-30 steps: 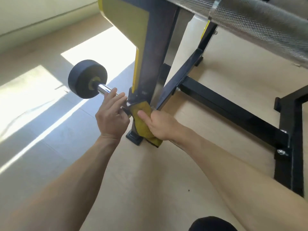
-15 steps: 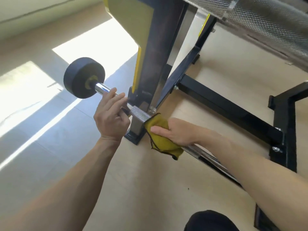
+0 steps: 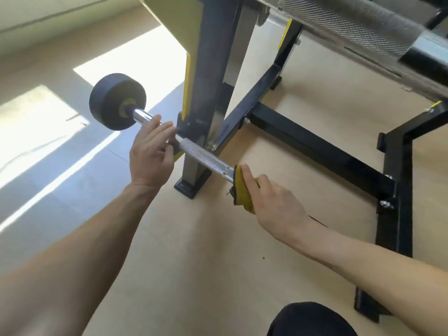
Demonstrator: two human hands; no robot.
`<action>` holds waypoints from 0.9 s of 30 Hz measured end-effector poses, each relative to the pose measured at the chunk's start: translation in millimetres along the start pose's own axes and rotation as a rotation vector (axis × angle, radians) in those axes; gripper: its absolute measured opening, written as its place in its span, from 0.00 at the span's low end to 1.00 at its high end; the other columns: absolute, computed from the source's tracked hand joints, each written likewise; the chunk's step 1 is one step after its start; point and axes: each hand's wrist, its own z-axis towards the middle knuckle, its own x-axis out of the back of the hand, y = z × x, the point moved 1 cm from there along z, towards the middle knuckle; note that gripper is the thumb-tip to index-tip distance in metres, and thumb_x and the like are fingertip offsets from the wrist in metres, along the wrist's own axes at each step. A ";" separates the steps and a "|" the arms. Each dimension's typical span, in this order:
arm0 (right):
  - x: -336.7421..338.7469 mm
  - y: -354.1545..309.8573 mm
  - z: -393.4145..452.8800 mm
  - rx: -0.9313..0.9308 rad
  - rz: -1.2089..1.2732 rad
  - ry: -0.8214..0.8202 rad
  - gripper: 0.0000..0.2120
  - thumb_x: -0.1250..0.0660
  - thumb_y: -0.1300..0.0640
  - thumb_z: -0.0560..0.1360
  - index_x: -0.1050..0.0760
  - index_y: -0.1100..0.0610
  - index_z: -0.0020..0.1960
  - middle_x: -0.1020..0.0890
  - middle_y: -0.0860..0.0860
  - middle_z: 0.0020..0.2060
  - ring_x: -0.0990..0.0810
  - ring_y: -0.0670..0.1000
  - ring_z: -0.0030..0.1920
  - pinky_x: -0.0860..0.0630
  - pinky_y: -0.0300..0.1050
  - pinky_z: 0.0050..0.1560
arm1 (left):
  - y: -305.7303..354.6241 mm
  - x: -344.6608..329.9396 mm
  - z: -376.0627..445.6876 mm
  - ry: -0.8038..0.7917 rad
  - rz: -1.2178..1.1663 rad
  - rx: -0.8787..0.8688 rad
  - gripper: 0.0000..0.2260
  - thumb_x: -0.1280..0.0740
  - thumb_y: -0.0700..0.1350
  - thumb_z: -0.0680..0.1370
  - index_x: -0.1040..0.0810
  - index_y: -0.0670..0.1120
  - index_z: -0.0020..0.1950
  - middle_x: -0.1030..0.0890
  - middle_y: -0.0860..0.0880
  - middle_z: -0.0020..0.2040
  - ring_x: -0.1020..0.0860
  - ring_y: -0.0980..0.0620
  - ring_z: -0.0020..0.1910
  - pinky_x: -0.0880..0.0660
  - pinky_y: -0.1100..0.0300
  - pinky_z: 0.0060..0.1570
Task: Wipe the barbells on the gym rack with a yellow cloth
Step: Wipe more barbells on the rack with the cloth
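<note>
A low barbell (image 3: 204, 155) with a knurled chrome shaft and a black end weight (image 3: 116, 100) crosses the rack's bottom. My left hand (image 3: 150, 154) grips the shaft just inside the weight. My right hand (image 3: 274, 202) holds the yellow cloth (image 3: 242, 190) wrapped round the shaft to the right of the knurled section; the bar beyond it is hidden by my hand and forearm. A second, thicker knurled barbell (image 3: 351, 25) lies across the top right, close to the camera.
The rack's dark upright post (image 3: 213, 69) with a yellow panel stands behind the low bar. Black base beams (image 3: 315, 146) run right to a black foot frame (image 3: 392, 214). A dark knee (image 3: 310, 321) shows at the bottom. Sunlit floor lies to the left.
My right hand has slid the yellow cloth along the shaft to the right, away from the upright, baring the knurled section. My left hand has kept its grip near the weight.
</note>
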 end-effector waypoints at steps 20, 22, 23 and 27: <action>11.5 -72.0 136.1 -0.087 0.089 0.030 0.17 0.37 0.48 0.81 0.36 0.55 0.65 0.19 0.55 0.48 0.27 0.54 0.38 0.30 0.46 0.35 | 17.3 1.2 -8.5 0.049 -0.233 0.224 0.13 0.36 0.31 0.76 0.18 0.39 0.58 0.21 0.41 0.65 0.27 0.41 0.70 0.29 0.58 0.69; 8.9 -67.6 125.6 -0.070 0.094 0.055 0.18 0.38 0.46 0.81 0.36 0.55 0.65 0.20 0.55 0.50 0.21 0.56 0.41 0.27 0.46 0.36 | 19.4 2.0 -7.9 0.014 -0.249 0.241 0.13 0.35 0.33 0.77 0.19 0.40 0.59 0.23 0.41 0.68 0.27 0.41 0.70 0.24 0.49 0.65; 7.9 -65.5 119.6 -0.064 0.098 0.058 0.18 0.39 0.46 0.82 0.36 0.56 0.65 0.20 0.55 0.51 0.19 0.56 0.43 0.26 0.46 0.38 | 18.7 2.6 -7.7 0.004 -0.250 0.245 0.13 0.35 0.33 0.77 0.19 0.41 0.59 0.24 0.42 0.69 0.27 0.41 0.70 0.24 0.49 0.64; 5.9 -39.9 75.7 -0.089 0.186 0.038 0.15 0.42 0.47 0.83 0.33 0.56 0.63 0.20 0.55 0.48 0.19 0.58 0.43 0.30 0.46 0.38 | 13.3 0.2 -8.3 0.001 -0.257 0.246 0.13 0.35 0.34 0.78 0.18 0.44 0.59 0.24 0.45 0.69 0.27 0.46 0.71 0.25 0.59 0.64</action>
